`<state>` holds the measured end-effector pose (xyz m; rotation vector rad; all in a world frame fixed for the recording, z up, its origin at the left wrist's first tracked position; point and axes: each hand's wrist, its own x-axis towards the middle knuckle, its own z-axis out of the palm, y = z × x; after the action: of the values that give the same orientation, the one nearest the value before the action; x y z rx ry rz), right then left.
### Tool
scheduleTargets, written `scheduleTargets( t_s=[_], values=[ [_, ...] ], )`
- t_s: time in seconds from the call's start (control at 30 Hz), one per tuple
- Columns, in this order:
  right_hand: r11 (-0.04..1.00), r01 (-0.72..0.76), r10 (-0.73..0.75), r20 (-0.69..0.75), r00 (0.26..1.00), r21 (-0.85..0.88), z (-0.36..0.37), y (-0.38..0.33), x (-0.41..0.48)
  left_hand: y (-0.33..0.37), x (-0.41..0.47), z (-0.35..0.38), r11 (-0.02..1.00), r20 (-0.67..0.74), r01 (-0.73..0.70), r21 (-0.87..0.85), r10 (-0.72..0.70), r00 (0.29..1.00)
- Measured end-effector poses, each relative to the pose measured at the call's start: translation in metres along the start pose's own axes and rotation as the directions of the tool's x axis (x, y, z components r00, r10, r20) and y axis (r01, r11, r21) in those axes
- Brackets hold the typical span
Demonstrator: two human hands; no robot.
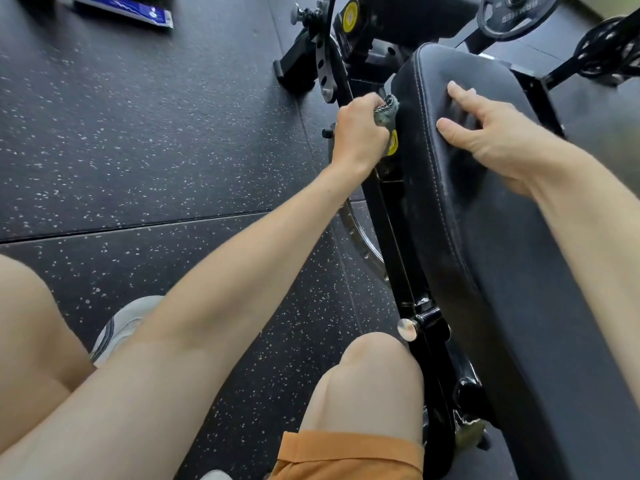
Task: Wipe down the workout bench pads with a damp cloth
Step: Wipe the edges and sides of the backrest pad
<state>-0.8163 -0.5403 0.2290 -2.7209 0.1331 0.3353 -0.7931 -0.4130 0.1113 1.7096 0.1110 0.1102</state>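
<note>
A long black bench pad point(502, 258) with pale stitching runs from the upper middle down to the lower right. My left hand point(360, 129) grips a bunched grey-green cloth point(387, 110) and holds it against the pad's left side edge near the far end. My right hand point(491, 133) lies on top of the pad near that same end, fingers bent and pressing into the cushion. Most of the cloth is hidden inside my fist.
The black steel bench frame point(398, 216) with a yellow sticker and a chrome knob point(408, 330) sits left of the pad. A weight plate point(512, 15) lies at the top right. A blue packet point(128, 8) lies on the speckled rubber floor. My knees are low in view.
</note>
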Motion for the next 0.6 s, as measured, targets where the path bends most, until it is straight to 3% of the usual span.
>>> scheduleTargets(
  t_s=[0.13,0.23,0.3,0.43,0.6],
  values=[
    [1.0,-0.01,0.01,0.015,1.0,0.01,-0.002,0.002,0.005,-0.017,-0.028,0.008,0.987,-0.138,-0.073,-0.141,0.054,0.989],
    [0.999,-0.014,0.013,0.011,1.0,0.03,0.001,0.005,0.007,-0.027,-0.045,0.016,0.968,-0.141,-0.045,-0.247,0.01,0.99],
    [0.998,-0.013,0.014,-0.006,1.0,0.069,0.003,0.008,0.008,-0.031,-0.05,0.016,0.929,-0.096,0.081,-0.362,-0.124,0.988],
    [0.997,-0.005,0.009,-0.06,0.998,0.072,0.001,0.007,0.009,-0.04,-0.041,-0.005,0.679,0.031,0.34,-0.651,-0.423,0.905],
    [1.0,-0.009,0.002,-0.241,0.97,-0.027,0.016,-0.009,-0.002,-0.061,-0.047,-0.017,0.558,0.191,0.503,-0.66,-0.523,0.831]
  ],
)
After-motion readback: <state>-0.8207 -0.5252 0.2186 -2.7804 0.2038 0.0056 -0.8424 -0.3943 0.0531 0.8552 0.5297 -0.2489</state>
